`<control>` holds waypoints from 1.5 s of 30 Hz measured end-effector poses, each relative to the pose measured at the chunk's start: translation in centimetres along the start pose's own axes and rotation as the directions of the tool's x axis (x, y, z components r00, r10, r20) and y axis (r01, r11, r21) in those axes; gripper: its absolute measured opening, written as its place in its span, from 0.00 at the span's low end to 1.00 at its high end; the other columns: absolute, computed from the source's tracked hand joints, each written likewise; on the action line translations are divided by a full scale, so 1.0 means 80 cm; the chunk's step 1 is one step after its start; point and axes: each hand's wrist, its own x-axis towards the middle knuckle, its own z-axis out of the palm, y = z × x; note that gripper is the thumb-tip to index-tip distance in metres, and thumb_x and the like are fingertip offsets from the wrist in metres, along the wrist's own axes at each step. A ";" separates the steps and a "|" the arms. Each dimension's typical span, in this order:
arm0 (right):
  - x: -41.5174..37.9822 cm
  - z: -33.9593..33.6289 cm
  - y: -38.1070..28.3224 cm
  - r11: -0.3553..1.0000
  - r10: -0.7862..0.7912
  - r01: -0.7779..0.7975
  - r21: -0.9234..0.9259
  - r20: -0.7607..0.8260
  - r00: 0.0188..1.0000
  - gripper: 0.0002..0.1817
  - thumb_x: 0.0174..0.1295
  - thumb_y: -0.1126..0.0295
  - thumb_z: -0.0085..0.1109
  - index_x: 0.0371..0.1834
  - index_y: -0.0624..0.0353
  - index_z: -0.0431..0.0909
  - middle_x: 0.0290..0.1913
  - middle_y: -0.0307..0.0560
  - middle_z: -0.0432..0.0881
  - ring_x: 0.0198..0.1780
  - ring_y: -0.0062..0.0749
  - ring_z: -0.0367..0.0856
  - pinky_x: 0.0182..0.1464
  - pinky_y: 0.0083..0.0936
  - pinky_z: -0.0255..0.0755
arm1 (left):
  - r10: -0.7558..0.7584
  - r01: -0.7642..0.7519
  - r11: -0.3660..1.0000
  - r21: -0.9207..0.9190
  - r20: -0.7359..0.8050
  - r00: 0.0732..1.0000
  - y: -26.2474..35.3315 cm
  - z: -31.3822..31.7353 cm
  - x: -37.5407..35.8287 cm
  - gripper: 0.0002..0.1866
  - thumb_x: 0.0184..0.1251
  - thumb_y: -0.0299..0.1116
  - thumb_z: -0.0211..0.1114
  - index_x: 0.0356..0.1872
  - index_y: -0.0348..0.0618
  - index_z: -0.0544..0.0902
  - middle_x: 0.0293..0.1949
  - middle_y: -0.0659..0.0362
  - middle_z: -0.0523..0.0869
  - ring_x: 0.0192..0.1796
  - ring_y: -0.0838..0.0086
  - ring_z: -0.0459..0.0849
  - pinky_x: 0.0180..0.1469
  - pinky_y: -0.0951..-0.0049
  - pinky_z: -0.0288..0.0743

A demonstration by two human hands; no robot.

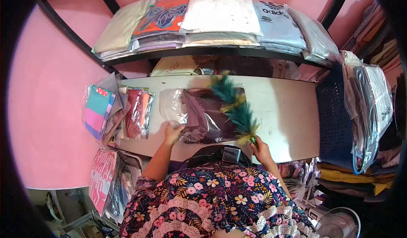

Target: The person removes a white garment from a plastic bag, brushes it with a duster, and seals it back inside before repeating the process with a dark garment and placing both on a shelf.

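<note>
A dark maroon folded garment in a clear plastic bag (201, 115) lies flat on the white table (292, 123) in front of me. My left hand (173, 133) is at the bag's lower left corner, fingers closed on the clear plastic. My right hand (262, 151) grips the handle of a green and yellow duster (235, 106), near the table's front edge. The duster slants up and to the left over the right part of the bag, its fluffy end blurred, and hides some of the garment.
Bagged folded clothes (137, 110) stand in a stack at the table's left end. A dark blue basket (335, 110) with more bagged clothes is at the right. Above the back edge runs a black-framed shelf (203, 51) piled with packed garments. A fan (338, 223) sits low at the right.
</note>
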 end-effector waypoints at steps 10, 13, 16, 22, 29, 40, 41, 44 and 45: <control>0.021 0.026 -0.043 0.979 0.003 -0.004 -0.206 -0.004 1.000 0.13 0.61 0.70 0.51 0.46 0.64 0.70 0.31 0.67 0.78 0.35 0.63 0.77 0.36 0.48 0.70 | 0.167 -0.112 0.945 0.306 -0.161 0.973 -0.008 -0.055 0.062 0.26 0.49 0.34 0.74 0.49 0.39 0.75 0.34 0.52 0.84 0.34 0.71 0.84 0.39 0.73 0.76; 0.003 0.040 -0.055 0.880 -0.093 0.240 -0.410 0.346 0.934 0.17 0.61 0.63 0.52 0.51 0.58 0.71 0.29 0.63 0.79 0.32 0.58 0.79 0.34 0.47 0.73 | 0.236 -0.228 0.956 0.183 -0.027 0.971 -0.036 -0.109 0.031 0.21 0.50 0.33 0.72 0.45 0.37 0.78 0.36 0.52 0.84 0.35 0.70 0.84 0.39 0.73 0.76; 0.018 0.050 -0.060 0.871 -0.044 0.145 -0.470 0.218 0.975 0.16 0.63 0.58 0.51 0.49 0.54 0.71 0.29 0.61 0.80 0.30 0.58 0.79 0.32 0.48 0.72 | 0.115 -0.115 0.993 0.007 -0.029 0.993 -0.071 -0.129 0.016 0.15 0.51 0.30 0.72 0.40 0.37 0.81 0.36 0.54 0.84 0.34 0.73 0.83 0.38 0.75 0.76; 0.048 0.091 -0.070 0.922 -0.085 0.186 -0.340 0.291 0.953 0.16 0.64 0.59 0.49 0.51 0.53 0.72 0.29 0.63 0.79 0.30 0.59 0.78 0.31 0.49 0.71 | 0.188 -0.167 0.980 0.107 -0.234 0.954 -0.075 -0.123 -0.005 0.12 0.56 0.24 0.65 0.43 0.37 0.79 0.35 0.55 0.84 0.33 0.74 0.83 0.37 0.78 0.74; 0.079 0.093 -0.117 0.860 -0.129 0.292 -0.419 0.376 0.918 0.17 0.62 0.57 0.50 0.48 0.54 0.74 0.24 0.62 0.79 0.27 0.58 0.79 0.31 0.50 0.73 | 0.385 -0.326 0.922 0.207 -0.549 0.742 -0.028 -0.117 -0.031 0.14 0.61 0.21 0.55 0.49 0.35 0.75 0.50 0.47 0.78 0.53 0.62 0.77 0.52 0.70 0.70; 0.114 0.093 -0.128 0.873 -0.171 0.230 -0.430 0.171 0.970 0.18 0.61 0.56 0.53 0.43 0.59 0.76 0.24 0.63 0.79 0.28 0.59 0.79 0.30 0.48 0.74 | 0.586 -0.631 0.515 0.580 0.300 0.753 0.020 -0.051 -0.052 0.38 0.56 0.40 0.63 0.68 0.45 0.59 0.71 0.45 0.51 0.72 0.51 0.50 0.70 0.52 0.46; 0.118 0.094 -0.124 0.870 -0.173 0.232 -0.434 0.172 0.970 0.18 0.61 0.56 0.53 0.43 0.59 0.76 0.24 0.63 0.79 0.28 0.59 0.79 0.30 0.48 0.74 | 0.488 -0.601 0.485 0.635 0.374 0.789 0.015 -0.048 -0.054 0.37 0.58 0.43 0.61 0.68 0.46 0.59 0.70 0.47 0.53 0.72 0.53 0.50 0.71 0.54 0.45; 0.116 0.090 -0.126 0.814 -0.181 0.285 -0.506 0.245 0.952 0.18 0.60 0.56 0.53 0.45 0.59 0.75 0.23 0.63 0.79 0.27 0.58 0.80 0.30 0.47 0.74 | 0.456 -0.592 0.461 0.661 0.396 0.797 0.000 -0.047 -0.055 0.35 0.59 0.45 0.59 0.67 0.46 0.62 0.69 0.48 0.57 0.71 0.54 0.54 0.70 0.55 0.46; 0.109 0.089 -0.128 0.815 -0.180 0.281 -0.507 0.239 0.954 0.18 0.60 0.56 0.53 0.45 0.59 0.75 0.23 0.63 0.79 0.27 0.58 0.80 0.30 0.47 0.74 | 0.458 -0.595 0.457 0.661 0.399 0.795 -0.005 -0.048 -0.054 0.34 0.59 0.45 0.59 0.67 0.47 0.63 0.69 0.49 0.59 0.71 0.55 0.56 0.70 0.56 0.47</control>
